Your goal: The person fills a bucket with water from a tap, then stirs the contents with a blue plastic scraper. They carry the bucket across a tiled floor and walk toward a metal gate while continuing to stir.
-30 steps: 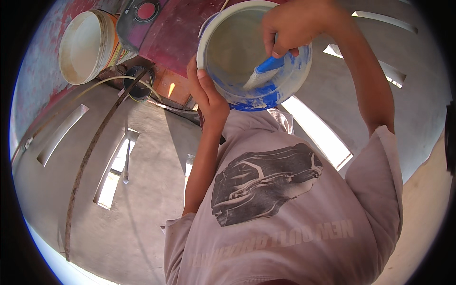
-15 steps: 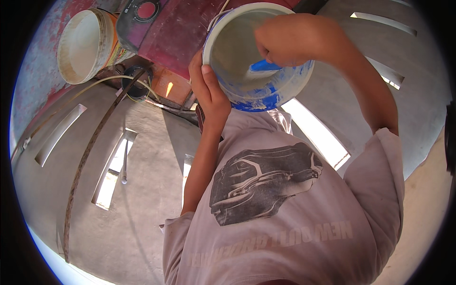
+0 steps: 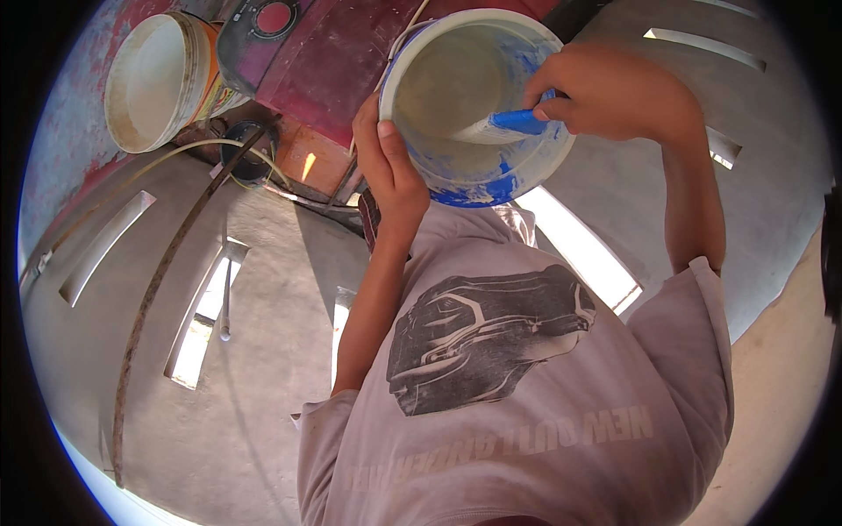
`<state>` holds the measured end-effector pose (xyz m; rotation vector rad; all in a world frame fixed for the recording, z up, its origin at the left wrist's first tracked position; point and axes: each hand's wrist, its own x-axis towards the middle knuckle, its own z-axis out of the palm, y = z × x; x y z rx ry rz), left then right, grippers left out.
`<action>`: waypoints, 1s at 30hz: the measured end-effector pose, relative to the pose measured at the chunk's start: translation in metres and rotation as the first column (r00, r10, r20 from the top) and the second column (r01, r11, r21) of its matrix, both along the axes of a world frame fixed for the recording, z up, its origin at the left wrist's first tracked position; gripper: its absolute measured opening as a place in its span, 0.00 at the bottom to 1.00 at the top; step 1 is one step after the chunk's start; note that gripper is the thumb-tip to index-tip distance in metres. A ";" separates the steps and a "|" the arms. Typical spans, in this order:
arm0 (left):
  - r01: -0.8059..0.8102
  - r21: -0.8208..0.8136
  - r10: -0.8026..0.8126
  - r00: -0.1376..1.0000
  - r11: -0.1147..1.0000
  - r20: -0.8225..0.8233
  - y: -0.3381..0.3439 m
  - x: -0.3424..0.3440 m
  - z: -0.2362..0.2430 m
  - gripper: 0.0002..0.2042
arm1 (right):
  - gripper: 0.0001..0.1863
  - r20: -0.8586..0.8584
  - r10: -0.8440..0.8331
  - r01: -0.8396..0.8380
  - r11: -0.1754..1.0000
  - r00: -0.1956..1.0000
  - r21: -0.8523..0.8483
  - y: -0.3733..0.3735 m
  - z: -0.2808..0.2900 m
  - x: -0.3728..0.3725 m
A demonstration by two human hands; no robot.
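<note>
Mouth of bucket (image 3: 478,188): unobstructed at upper left. Obstructions: brush (image 3: 505,126) and right hand (image 3: 621,93) at right; left hand (image 3: 394,169) at left rim.

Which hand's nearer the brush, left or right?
Right. The right hand grips the brush by its blue handle; the left hand is apart from it, holding the left side of the bucket at the rim.

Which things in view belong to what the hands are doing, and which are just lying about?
In use:
- blue-handled brush, in the right hand, bristles inside the bucket
- white-rimmed bucket, its rim gripped by the left hand

Lying about, untouched:
- orange-sided bucket
- purple panel with a round dial
- long brown rod
</note>
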<state>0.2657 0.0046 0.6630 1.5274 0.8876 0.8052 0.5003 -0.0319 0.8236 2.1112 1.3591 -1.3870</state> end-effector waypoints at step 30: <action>0.017 0.064 -0.015 0.999 0.998 -0.037 0.002 -0.001 0.000 0.21 | 0.12 0.067 0.097 -0.096 0.995 0.993 -0.014 -0.009 -0.094 -0.076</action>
